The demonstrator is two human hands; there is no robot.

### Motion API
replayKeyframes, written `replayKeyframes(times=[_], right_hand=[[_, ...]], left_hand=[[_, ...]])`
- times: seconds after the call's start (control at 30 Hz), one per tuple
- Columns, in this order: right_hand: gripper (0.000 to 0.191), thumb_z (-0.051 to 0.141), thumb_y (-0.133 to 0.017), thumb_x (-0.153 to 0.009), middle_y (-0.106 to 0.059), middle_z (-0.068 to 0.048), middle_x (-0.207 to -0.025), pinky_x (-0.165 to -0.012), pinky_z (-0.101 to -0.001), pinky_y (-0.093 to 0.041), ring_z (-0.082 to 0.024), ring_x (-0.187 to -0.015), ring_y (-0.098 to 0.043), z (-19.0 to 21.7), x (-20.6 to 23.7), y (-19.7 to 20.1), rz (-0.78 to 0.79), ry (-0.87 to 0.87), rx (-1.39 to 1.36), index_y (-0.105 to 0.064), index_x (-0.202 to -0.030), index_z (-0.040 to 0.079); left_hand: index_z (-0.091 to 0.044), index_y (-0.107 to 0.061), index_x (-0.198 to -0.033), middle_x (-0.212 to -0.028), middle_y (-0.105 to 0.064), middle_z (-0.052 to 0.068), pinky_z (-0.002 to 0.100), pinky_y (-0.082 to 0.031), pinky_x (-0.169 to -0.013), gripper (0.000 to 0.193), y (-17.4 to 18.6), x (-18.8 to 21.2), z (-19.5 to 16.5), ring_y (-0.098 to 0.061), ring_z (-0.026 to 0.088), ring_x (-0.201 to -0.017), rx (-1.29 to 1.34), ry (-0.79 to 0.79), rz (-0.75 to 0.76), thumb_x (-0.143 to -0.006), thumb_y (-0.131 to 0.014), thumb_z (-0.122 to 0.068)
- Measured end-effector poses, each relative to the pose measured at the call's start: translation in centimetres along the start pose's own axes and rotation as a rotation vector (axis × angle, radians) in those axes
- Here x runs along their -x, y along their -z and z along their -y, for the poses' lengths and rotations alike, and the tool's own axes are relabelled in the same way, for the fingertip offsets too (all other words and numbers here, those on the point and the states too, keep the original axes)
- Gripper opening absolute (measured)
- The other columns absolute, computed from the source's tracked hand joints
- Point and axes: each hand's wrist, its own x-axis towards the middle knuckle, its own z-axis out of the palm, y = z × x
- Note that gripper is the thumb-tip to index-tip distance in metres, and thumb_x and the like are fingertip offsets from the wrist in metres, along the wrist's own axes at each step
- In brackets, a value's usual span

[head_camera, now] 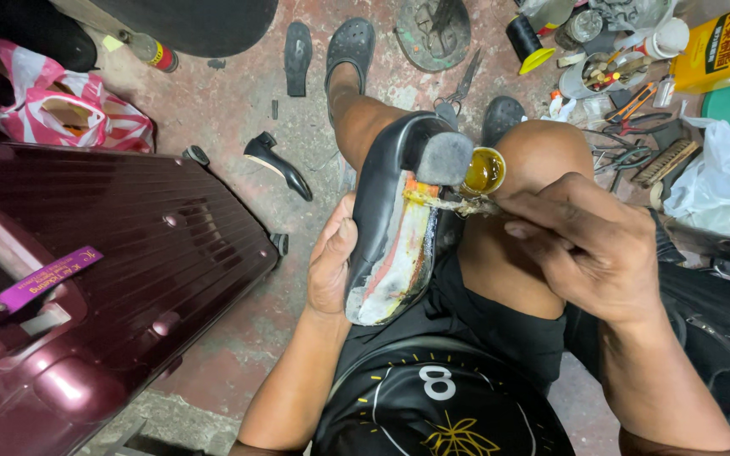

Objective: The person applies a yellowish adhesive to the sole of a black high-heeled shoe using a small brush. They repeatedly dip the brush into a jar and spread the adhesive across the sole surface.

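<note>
My left hand [333,266] grips a black heeled shoe [390,198] turned sole-up over my lap; its bare underside is whitish with orange and yellow streaks, and the grey heel tip points away from me. My right hand [585,245] pinches a thin glue-coated brush [458,203] whose tip touches the sole near the heel. A small open pot of amber glue [483,171] sits on my right knee just behind the heel.
A maroon hard suitcase [86,279] lies at the left. A second black heeled shoe [277,165], a loose sole [298,56], scissors [460,89], pliers, brushes, a yellow tin [724,51] and bags lie around on the concrete floor.
</note>
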Motion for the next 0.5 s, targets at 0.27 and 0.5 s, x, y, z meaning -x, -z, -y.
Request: replayKeyframes(times=[0.27,0.5], right_hand=[[0.031,0.001,-0.082,-0.083,-0.068,-0.006,-0.088,-0.057,-0.0267,-0.048,-0.015,-0.068,-0.063,-0.1,0.1,-0.2,-0.005,0.004,0.049,-0.077,-0.113,0.006],[0.029,0.002,-0.079,-0.085,-0.071,-0.006,-0.092,-0.064,-0.0279,-0.052,-0.015,-0.07,-0.067,-0.2,-0.3,-0.3,0.049,0.05,0.001,-0.077,-0.114,0.006]], left_hand=[[0.003,-0.052,-0.135,-0.13,-0.064,0.018,0.037,-0.051,-0.108,0.055,-0.2,0.2,-0.1,-0.065,0.023,-0.12,0.005,0.006,0.004,-0.102,-0.071,-0.036],[0.0,-0.053,-0.132,-0.126,-0.064,0.014,0.033,-0.05,-0.105,0.046,0.8,0.6,0.1,-0.065,0.019,-0.115,-0.005,0.022,0.019,-0.105,-0.071,-0.034]])
